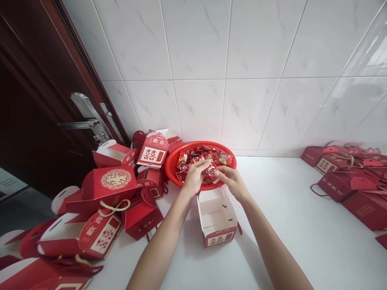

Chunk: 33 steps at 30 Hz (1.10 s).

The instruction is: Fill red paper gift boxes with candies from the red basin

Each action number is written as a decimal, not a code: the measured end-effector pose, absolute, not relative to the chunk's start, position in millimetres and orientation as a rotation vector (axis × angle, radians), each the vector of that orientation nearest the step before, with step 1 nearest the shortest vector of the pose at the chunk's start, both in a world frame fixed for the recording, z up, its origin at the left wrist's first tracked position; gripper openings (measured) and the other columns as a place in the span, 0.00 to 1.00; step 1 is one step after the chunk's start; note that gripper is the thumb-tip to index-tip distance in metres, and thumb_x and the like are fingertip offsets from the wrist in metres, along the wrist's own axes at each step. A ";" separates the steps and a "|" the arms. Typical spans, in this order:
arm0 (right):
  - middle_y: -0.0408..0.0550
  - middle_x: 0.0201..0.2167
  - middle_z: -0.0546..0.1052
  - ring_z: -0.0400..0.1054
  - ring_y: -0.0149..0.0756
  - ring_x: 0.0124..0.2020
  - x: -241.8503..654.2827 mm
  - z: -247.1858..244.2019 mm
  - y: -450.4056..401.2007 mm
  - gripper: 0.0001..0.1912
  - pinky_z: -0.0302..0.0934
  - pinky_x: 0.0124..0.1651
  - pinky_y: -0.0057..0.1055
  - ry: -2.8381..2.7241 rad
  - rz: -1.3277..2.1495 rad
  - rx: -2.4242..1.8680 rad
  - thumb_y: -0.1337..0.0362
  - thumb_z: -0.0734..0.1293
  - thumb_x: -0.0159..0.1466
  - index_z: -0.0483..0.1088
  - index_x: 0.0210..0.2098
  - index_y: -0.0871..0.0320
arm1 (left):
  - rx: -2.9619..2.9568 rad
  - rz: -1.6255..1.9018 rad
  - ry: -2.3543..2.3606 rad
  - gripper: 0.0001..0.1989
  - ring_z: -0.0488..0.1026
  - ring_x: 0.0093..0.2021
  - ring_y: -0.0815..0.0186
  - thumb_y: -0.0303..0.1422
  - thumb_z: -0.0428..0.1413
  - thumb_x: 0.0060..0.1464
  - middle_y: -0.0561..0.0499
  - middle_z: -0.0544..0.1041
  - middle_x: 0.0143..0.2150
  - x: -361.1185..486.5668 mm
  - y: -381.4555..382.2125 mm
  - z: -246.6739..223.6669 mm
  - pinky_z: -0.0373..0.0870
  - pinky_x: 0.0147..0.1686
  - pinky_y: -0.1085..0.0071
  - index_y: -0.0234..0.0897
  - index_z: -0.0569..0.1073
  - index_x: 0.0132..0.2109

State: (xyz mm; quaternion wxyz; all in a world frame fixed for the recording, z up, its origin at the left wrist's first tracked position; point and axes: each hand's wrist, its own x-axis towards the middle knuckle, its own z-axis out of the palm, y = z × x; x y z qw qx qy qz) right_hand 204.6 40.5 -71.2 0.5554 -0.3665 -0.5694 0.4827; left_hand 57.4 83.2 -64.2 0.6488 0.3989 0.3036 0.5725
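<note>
Your left hand [196,174] and right hand [231,179] both pinch red candy packets [211,171] at the red basket's [173,161] near rim, open gift box [216,217] directly nearer you.

White counter [302,241], red boxes [105,189], basket [173,161]

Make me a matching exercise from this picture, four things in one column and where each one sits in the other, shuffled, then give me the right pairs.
Things:
1. red basket of wrapped sweets
2. open white-lined gift box
3. door handle
4. closed dark red boxes

Places:
A. far right of the counter
B. on the dark door at left
C. against the tiled wall, under both hands
D. just in front of the hands, between the forearms

Pairs: 1-C, 2-D, 3-B, 4-A
</note>
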 end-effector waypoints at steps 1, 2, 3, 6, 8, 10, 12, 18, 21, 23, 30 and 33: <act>0.45 0.33 0.81 0.74 0.39 0.36 204.5 -71.9 41.3 0.19 0.67 0.42 0.35 -1.340 1.161 -0.846 0.46 0.74 0.56 0.80 0.36 0.55 | 0.864 1.304 0.679 0.12 0.74 0.32 0.68 0.33 0.73 0.33 0.52 0.81 0.29 57.1 83.3 -64.0 0.68 0.36 0.72 0.36 0.82 0.29; 0.46 0.34 0.81 0.74 0.40 0.36 204.4 -72.5 42.0 0.19 0.67 0.43 0.36 -1.337 1.180 -0.827 0.46 0.74 0.56 0.80 0.36 0.55 | 0.832 1.307 0.667 0.12 0.73 0.31 0.69 0.32 0.73 0.33 0.52 0.81 0.29 56.9 83.3 -63.9 0.68 0.35 0.73 0.36 0.82 0.28; 0.46 0.34 0.81 0.74 0.40 0.37 204.4 -73.0 42.4 0.19 0.67 0.44 0.36 -1.334 1.194 -0.810 0.46 0.74 0.56 0.79 0.37 0.55 | 0.814 1.310 0.655 0.11 0.73 0.30 0.70 0.32 0.73 0.33 0.53 0.80 0.29 56.7 83.3 -63.9 0.68 0.35 0.73 0.35 0.82 0.28; 0.46 0.34 0.81 0.74 0.40 0.37 204.6 -74.0 42.4 0.18 0.68 0.44 0.37 -1.338 1.206 -0.791 0.47 0.74 0.57 0.79 0.37 0.55 | 0.843 1.320 0.647 0.10 0.73 0.30 0.69 0.32 0.72 0.34 0.52 0.80 0.28 56.1 83.6 -64.2 0.68 0.35 0.72 0.35 0.82 0.28; 0.45 0.34 0.81 0.74 0.39 0.36 204.6 -74.8 41.5 0.18 0.69 0.43 0.37 -1.339 1.204 -0.798 0.48 0.74 0.57 0.78 0.37 0.55 | 0.922 1.337 0.678 0.11 0.74 0.31 0.67 0.33 0.72 0.33 0.52 0.81 0.28 56.2 84.1 -64.9 0.68 0.37 0.71 0.36 0.82 0.28; 0.45 0.32 0.80 0.73 0.38 0.34 203.9 -75.7 40.9 0.17 0.69 0.40 0.36 -1.343 1.193 -0.814 0.48 0.75 0.57 0.77 0.36 0.55 | 1.017 1.343 0.734 0.12 0.76 0.35 0.64 0.36 0.72 0.33 0.51 0.82 0.30 57.0 84.5 -66.0 0.69 0.41 0.70 0.38 0.83 0.29; 0.44 0.31 0.79 0.72 0.37 0.33 202.5 -76.7 41.1 0.17 0.68 0.39 0.35 -1.349 1.166 -0.833 0.49 0.75 0.56 0.75 0.35 0.56 | 1.108 1.346 0.787 0.13 0.77 0.40 0.61 0.38 0.71 0.35 0.50 0.83 0.33 59.0 84.3 -67.5 0.69 0.45 0.68 0.38 0.83 0.31; 0.45 0.31 0.78 0.72 0.38 0.35 201.9 -77.7 42.7 0.19 0.68 0.39 0.35 -1.340 1.148 -0.866 0.48 0.76 0.55 0.74 0.34 0.56 | 1.243 1.639 1.105 0.10 0.75 0.33 0.62 0.39 0.61 0.47 0.51 0.79 0.27 64.4 78.9 -67.9 0.69 0.38 0.68 0.36 0.79 0.27; 0.45 0.33 0.79 0.73 0.40 0.37 204.5 -76.6 41.7 0.17 0.68 0.43 0.36 -1.301 1.185 -0.846 0.49 0.75 0.56 0.75 0.33 0.55 | 1.273 1.992 1.380 0.12 0.72 0.29 0.64 0.37 0.56 0.52 0.53 0.75 0.23 56.0 75.9 -63.8 0.68 0.34 0.70 0.37 0.73 0.24; 0.45 0.34 0.79 0.73 0.40 0.38 205.7 -76.0 41.1 0.16 0.67 0.45 0.36 -1.288 1.182 -0.844 0.49 0.75 0.56 0.75 0.33 0.55 | 1.342 2.168 1.483 0.12 0.73 0.30 0.65 0.36 0.54 0.53 0.52 0.75 0.25 44.2 76.0 -60.4 0.69 0.36 0.70 0.38 0.72 0.24; 0.46 0.36 0.80 0.73 0.42 0.42 205.6 -75.8 41.7 0.16 0.65 0.48 0.37 -1.264 1.168 -0.843 0.49 0.75 0.56 0.75 0.33 0.54 | 1.797 1.718 1.764 0.11 0.77 0.33 0.62 0.35 0.54 0.55 0.50 0.80 0.28 -8.2 92.0 -55.2 0.72 0.40 0.69 0.38 0.75 0.28; 0.46 0.37 0.80 0.73 0.42 0.42 205.0 -75.4 41.2 0.17 0.65 0.49 0.38 -1.247 1.175 -0.839 0.49 0.75 0.56 0.75 0.35 0.54 | 1.986 1.127 1.825 0.09 0.80 0.43 0.56 0.34 0.59 0.53 0.45 0.84 0.40 -18.3 97.7 -56.8 0.73 0.46 0.66 0.36 0.80 0.39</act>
